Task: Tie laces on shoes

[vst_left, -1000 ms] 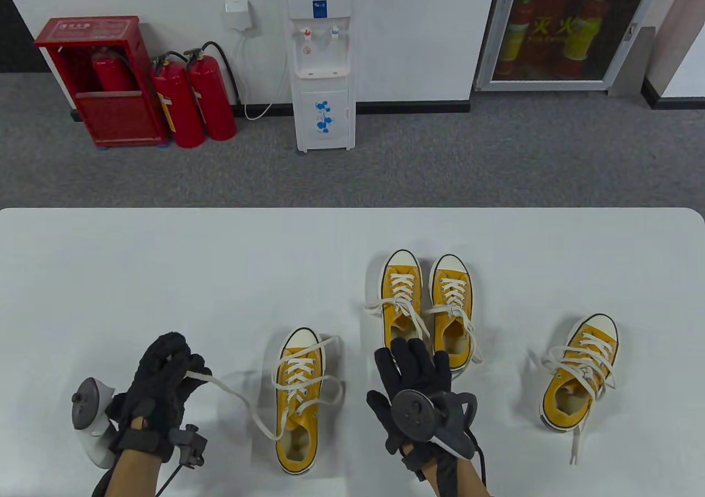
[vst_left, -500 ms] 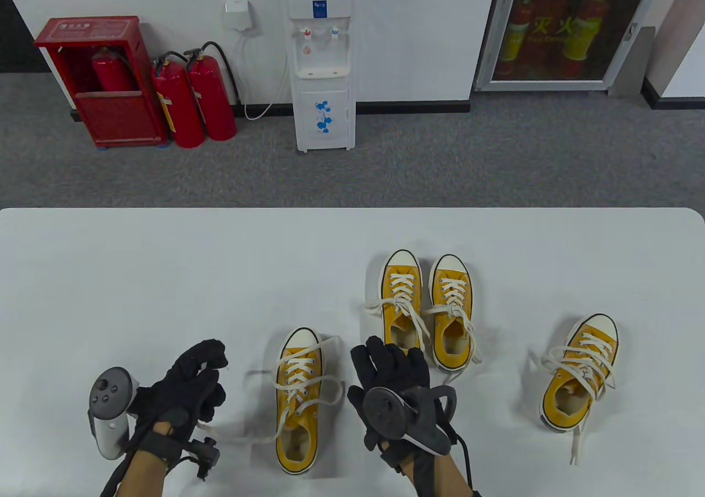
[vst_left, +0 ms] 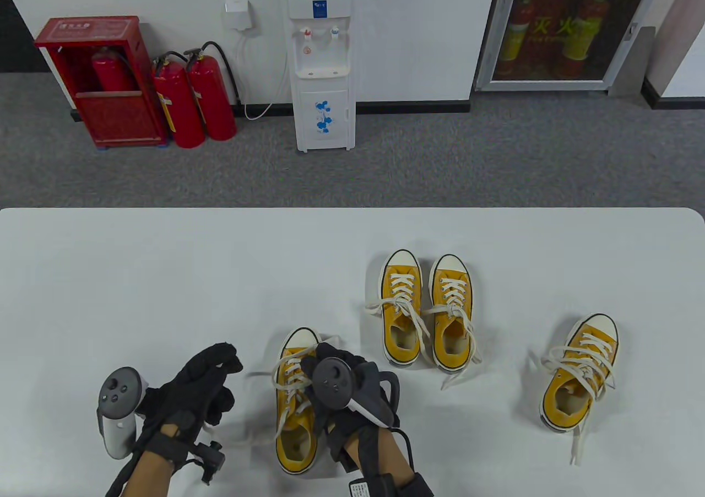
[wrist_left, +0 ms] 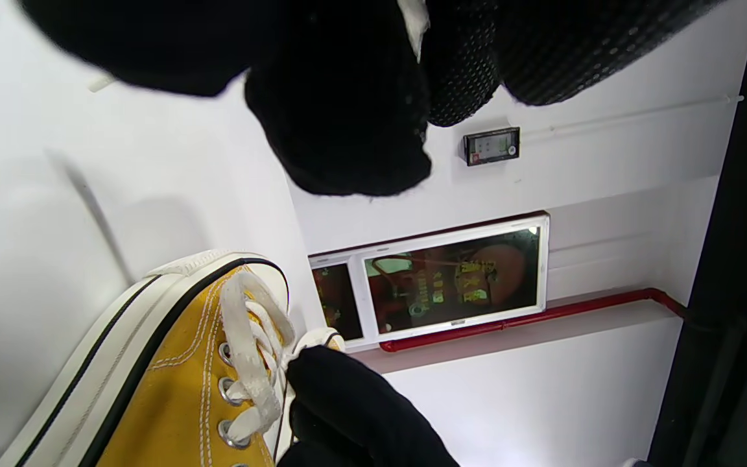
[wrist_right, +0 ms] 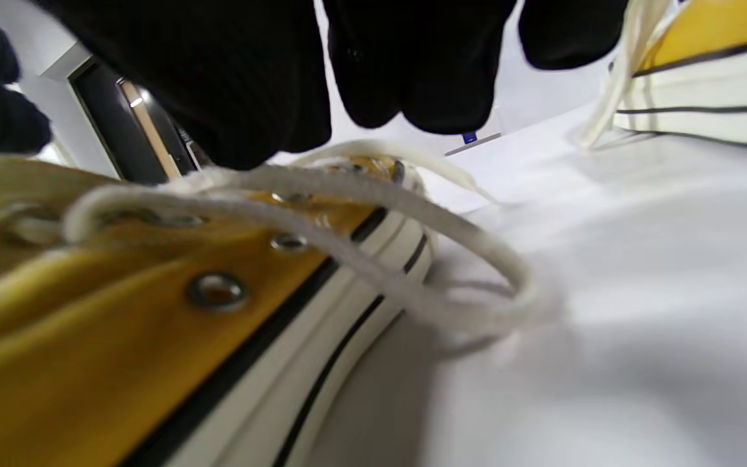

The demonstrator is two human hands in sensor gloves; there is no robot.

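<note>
Pinching a lace (vst_left: 254, 377), the left grip (vst_left: 201, 389) hovered near the desk's (vst_left: 165, 276) front edge; the right grip (vst_left: 330, 392) covered the shoe (vst_left: 294, 442), its hold unclear.

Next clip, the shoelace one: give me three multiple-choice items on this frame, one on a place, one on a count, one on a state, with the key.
1. Where is the right hand?
A. over the nearest shoe
B. over the far-right shoe
C. off the table

2. How many yellow shoes are on the table?
A. two
B. three
C. four

3. What is the left hand doing?
A. lying flat
B. pinching a white lace
C. gripping a shoe's sole

Key: 1 A, its glove covers that shoe's laces; 2 C, one near, a pair behind, one at right; 3 B, lace shows between its fingers.
</note>
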